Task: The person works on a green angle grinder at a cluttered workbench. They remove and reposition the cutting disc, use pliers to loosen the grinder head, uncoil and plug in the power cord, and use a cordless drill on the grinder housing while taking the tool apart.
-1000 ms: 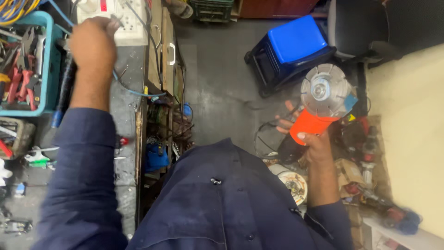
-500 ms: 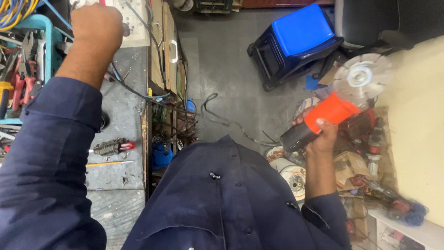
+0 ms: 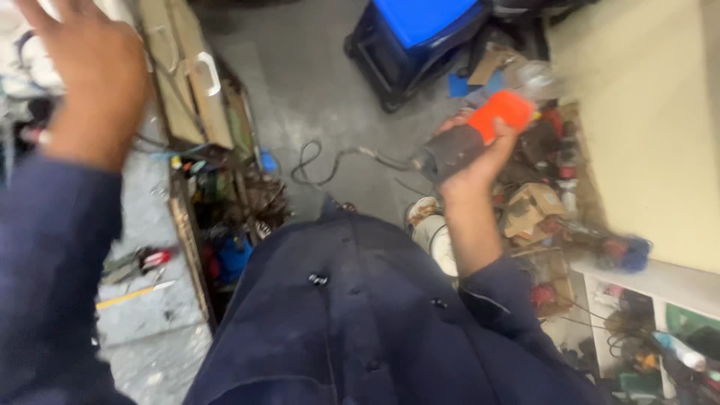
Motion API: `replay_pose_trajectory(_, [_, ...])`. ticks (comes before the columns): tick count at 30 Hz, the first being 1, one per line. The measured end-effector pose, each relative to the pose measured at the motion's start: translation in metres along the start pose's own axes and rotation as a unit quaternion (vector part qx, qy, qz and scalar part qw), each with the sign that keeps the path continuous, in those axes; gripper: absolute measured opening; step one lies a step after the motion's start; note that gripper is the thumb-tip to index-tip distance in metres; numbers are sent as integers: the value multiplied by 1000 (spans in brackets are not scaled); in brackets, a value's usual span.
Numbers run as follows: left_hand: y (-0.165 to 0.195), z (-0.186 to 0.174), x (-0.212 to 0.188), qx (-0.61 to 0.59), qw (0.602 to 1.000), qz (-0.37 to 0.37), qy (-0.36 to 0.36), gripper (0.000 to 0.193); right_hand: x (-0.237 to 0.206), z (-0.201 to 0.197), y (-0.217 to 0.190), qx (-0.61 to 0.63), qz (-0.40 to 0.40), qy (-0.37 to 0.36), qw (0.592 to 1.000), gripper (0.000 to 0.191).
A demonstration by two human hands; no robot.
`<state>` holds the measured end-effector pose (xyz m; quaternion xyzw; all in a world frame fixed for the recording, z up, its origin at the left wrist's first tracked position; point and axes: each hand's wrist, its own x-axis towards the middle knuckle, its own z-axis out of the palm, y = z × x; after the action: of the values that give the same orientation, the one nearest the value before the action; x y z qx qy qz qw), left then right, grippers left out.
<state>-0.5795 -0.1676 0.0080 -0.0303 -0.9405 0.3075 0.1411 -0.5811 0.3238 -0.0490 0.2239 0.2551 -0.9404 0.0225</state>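
Note:
My right hand [image 3: 480,161] grips an orange and black angle grinder [image 3: 480,131] by its body, held out over the cluttered floor on the right. Its disc end [image 3: 536,79] is blurred and points toward the cream wall. A black cable [image 3: 330,161] trails from the grinder across the grey floor. My left hand [image 3: 90,75] is raised at the upper left above the workbench [image 3: 142,300], fingers spread, holding nothing. My dark blue shirt fills the lower middle of the view.
A blue box [image 3: 412,34] stands on the floor at the top. Tools and scraps [image 3: 547,202] are piled along the cream wall [image 3: 645,127]. Red-handled pliers [image 3: 142,261] and a yellow pencil [image 3: 135,295] lie on the bench. A shelf [image 3: 645,330] holds clutter at lower right.
My right hand has carried the grinder down and toward the right wall. My left hand has come off the white box on the bench and now has its fingers spread.

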Motion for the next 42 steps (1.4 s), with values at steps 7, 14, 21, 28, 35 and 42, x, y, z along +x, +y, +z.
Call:
replay_pose_trajectory(7, [189, -200, -32, -552, 807, 153, 142, 45, -8, -21, 29, 95, 103, 126, 982, 43])
replay_pose_trajectory(14, [239, -205, -38, -556, 788, 120, 236, 29, -20, -33, 23, 36, 70, 62, 995, 47])
replay_pose_trajectory(21, [259, -197, -48, -588, 761, 162, 223, 27, -25, -41, 10, 20, 19, 51, 998, 43])
replay_pose_trajectory(28, [241, -188, -39, -648, 704, 240, 166, 23, -36, -44, 4, 39, 51, 51, 997, 42])
replay_pose_trajectory(35, [220, -197, -26, -695, 682, 200, 110, 17, -38, -50, 3, 19, 23, 26, 999, 41])
replay_pose_trajectory(42, [145, -129, -36, -577, 802, 53, 148, 17, -32, -57, 1, 15, 56, 43, 997, 44])
